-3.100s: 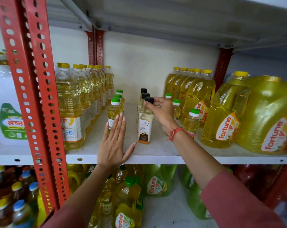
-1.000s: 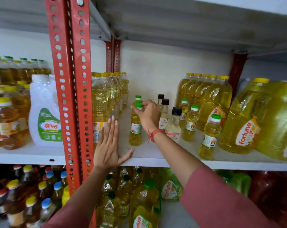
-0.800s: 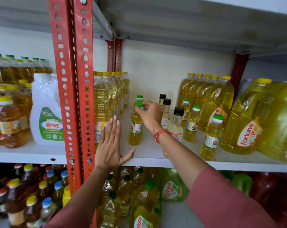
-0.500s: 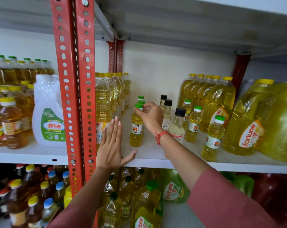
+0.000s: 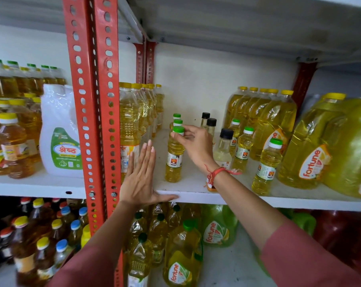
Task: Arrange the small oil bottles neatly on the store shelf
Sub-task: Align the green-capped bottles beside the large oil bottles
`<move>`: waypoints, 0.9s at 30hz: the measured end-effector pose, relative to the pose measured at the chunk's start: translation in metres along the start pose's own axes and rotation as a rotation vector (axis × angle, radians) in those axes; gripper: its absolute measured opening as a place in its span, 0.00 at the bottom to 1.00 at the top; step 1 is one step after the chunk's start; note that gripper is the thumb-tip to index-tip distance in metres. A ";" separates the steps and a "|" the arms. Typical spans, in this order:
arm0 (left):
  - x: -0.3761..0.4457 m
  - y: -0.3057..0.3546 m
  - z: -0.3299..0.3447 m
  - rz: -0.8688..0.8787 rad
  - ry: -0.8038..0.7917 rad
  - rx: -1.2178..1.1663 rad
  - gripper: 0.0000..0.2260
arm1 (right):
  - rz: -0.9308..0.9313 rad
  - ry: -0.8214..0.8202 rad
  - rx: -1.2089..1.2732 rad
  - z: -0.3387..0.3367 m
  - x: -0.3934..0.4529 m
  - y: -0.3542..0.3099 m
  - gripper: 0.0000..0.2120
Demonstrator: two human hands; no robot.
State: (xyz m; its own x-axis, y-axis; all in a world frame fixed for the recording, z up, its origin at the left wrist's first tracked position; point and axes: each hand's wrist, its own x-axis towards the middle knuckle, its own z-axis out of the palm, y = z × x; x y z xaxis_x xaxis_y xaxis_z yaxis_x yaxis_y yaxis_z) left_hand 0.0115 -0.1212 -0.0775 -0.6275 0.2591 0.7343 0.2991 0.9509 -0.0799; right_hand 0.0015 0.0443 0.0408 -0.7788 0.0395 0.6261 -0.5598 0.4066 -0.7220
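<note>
Right fingers (image 5: 178, 139): pinched around the green cap and neck of the front small bottle (image 5: 174, 156), thumb on the near side.
Right hand (image 5: 196, 147): reaches in over the shelf, a red thread at the wrist.
Left fingers (image 5: 146, 151): straight and pressed together, holding nothing, flat beside the tall bottles (image 5: 132, 125).
Left hand (image 5: 141, 179): thumb lies along the shelf (image 5: 196, 195) front edge.
Held bottle's place: upright on the shelf, front of the left file, its base appears to rest on the board.
Handling, as a guess: light, full of oil, smooth plastic that may flex if squeezed; narrow base, so it tips easily. The ribbed cap or neck suits sliding; the labelled waist is safer for lifting.
Green-capped small bottles, left file: three.
Green-capped small bottles, right group (image 5: 266, 166): three.
Black-capped bottles (image 5: 224, 148): three, between the two groups.
Another small bottle: possibly one behind the right wrist, mostly hidden.
Large jugs (image 5: 312, 146): far right, count unclear.
</note>
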 end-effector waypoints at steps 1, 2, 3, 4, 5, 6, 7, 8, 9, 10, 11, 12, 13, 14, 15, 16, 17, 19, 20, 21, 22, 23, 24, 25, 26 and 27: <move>0.000 0.000 0.000 0.001 -0.003 -0.002 0.64 | -0.012 -0.009 0.002 -0.003 -0.003 -0.002 0.14; 0.000 0.000 -0.001 0.002 -0.006 -0.004 0.64 | -0.023 -0.019 -0.003 -0.005 -0.007 -0.003 0.14; 0.000 0.000 -0.002 0.002 -0.010 -0.005 0.64 | -0.034 -0.028 -0.007 -0.007 -0.009 -0.005 0.14; -0.001 0.001 -0.002 0.000 -0.016 -0.007 0.64 | -0.045 -0.035 -0.010 -0.010 -0.012 -0.006 0.14; -0.001 0.001 -0.003 -0.003 -0.022 -0.008 0.64 | -0.053 -0.038 -0.012 -0.012 -0.014 -0.007 0.14; -0.001 0.001 -0.004 -0.006 -0.030 -0.011 0.63 | -0.059 -0.040 -0.012 -0.014 -0.015 -0.008 0.14; 0.000 0.001 -0.005 -0.010 -0.040 -0.013 0.63 | -0.063 -0.041 -0.011 -0.015 -0.016 -0.008 0.14; 0.000 0.001 -0.006 -0.015 -0.049 -0.013 0.63 | -0.064 -0.043 -0.009 -0.017 -0.017 -0.008 0.15; 0.000 0.002 -0.007 -0.020 -0.061 -0.014 0.63 | -0.064 -0.046 -0.007 -0.018 -0.018 -0.009 0.15; 0.000 0.002 -0.007 -0.023 -0.069 -0.015 0.63 | -0.061 -0.052 -0.005 -0.018 -0.018 -0.009 0.16; 0.001 0.002 -0.007 -0.025 -0.079 -0.017 0.63 | -0.059 -0.062 0.001 -0.019 -0.018 -0.008 0.16; 0.000 0.002 -0.007 -0.026 -0.088 -0.018 0.63 | -0.056 -0.071 0.009 -0.019 -0.018 -0.008 0.16; 0.000 0.002 -0.008 -0.027 -0.100 -0.021 0.63 | -0.054 -0.080 0.014 -0.019 -0.017 -0.008 0.16; 0.000 0.002 -0.008 -0.028 -0.104 -0.022 0.63 | -0.055 -0.085 0.018 -0.019 -0.017 -0.008 0.15; 0.001 0.002 -0.008 -0.029 -0.107 -0.027 0.63 | -0.055 -0.092 0.024 -0.019 -0.016 -0.007 0.15; 0.001 0.002 -0.008 -0.029 -0.111 -0.030 0.63 | -0.055 -0.097 0.028 -0.018 -0.016 -0.007 0.15; 0.002 0.002 -0.008 -0.029 -0.114 -0.032 0.63 | -0.055 -0.101 0.034 -0.018 -0.016 -0.006 0.15; 0.002 0.001 -0.007 -0.024 -0.105 -0.032 0.63 | -0.058 -0.110 0.041 -0.018 -0.015 -0.006 0.15; 0.001 0.001 -0.006 -0.022 -0.097 -0.028 0.63 | -0.060 -0.116 0.043 -0.018 -0.014 -0.005 0.15; 0.002 0.001 -0.006 -0.021 -0.092 -0.027 0.63 | -0.056 -0.119 0.049 -0.018 -0.014 -0.005 0.15; 0.002 0.001 -0.005 -0.020 -0.103 -0.040 0.63 | -0.050 -0.115 0.057 -0.018 -0.013 -0.005 0.14; 0.001 0.001 -0.004 -0.014 -0.086 -0.038 0.63 | -0.044 -0.120 0.074 -0.019 -0.013 -0.004 0.14; 0.001 0.001 -0.004 -0.016 -0.081 -0.037 0.63 | -0.037 -0.120 0.079 -0.019 -0.012 -0.004 0.13; 0.001 0.001 -0.004 -0.016 -0.077 -0.032 0.63 | -0.033 -0.123 0.076 -0.019 -0.012 -0.004 0.13; 0.001 0.000 -0.003 -0.012 -0.070 -0.028 0.63 | -0.032 -0.124 0.069 -0.019 -0.012 -0.004 0.13; 0.002 0.001 -0.004 -0.012 -0.071 -0.027 0.63 | -0.032 -0.124 0.063 -0.019 -0.013 -0.004 0.13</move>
State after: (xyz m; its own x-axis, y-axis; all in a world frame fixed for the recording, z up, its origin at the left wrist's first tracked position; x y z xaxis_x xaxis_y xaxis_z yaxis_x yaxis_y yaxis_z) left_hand 0.0135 -0.1204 -0.0734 -0.6806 0.2596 0.6851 0.3099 0.9494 -0.0519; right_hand 0.0191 0.0597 0.0417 -0.7869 -0.0878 0.6107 -0.5988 0.3475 -0.7216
